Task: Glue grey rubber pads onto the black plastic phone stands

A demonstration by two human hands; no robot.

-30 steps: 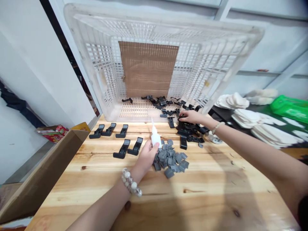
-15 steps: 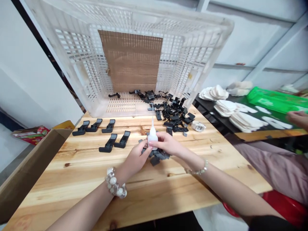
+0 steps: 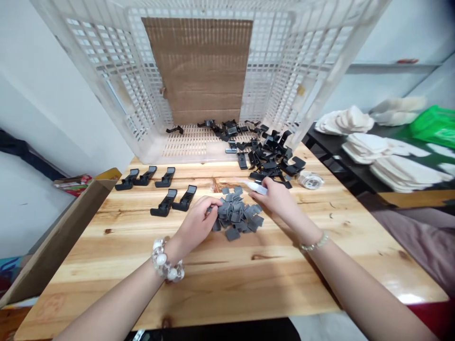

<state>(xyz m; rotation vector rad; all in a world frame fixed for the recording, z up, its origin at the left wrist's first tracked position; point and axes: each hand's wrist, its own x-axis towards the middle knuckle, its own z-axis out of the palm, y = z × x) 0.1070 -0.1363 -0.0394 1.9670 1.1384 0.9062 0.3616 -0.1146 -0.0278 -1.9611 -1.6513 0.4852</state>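
Note:
My right hand (image 3: 279, 199) is closed around a small white squeeze bottle (image 3: 256, 187) with a thin nozzle. It is tipped nearly flat, nozzle to the left, just behind a heap of small grey square pads (image 3: 234, 213). At the left edge of that heap rests my left hand (image 3: 199, 219), fingers curled together; whatever they pinch is hidden. Several black clip-like parts with grey tops (image 3: 165, 202) lie in two loose rows left of the heap. Behind my right hand is a jumbled pile of black parts (image 3: 270, 156).
A white plastic crate (image 3: 142, 151) lies on its side at the back, cardboard (image 3: 199, 71) inside. A clear roll of tape (image 3: 310, 180) sits right of the black pile. On the neighbouring table are white cut pieces (image 3: 398, 173) and a green basket (image 3: 435, 125). A cardboard box (image 3: 60, 237) stands left.
My hands have moved apart. The bottle, upright between both hands before, is now tilted in my right hand alone. My left hand is down at the grey pads. The view has shifted.

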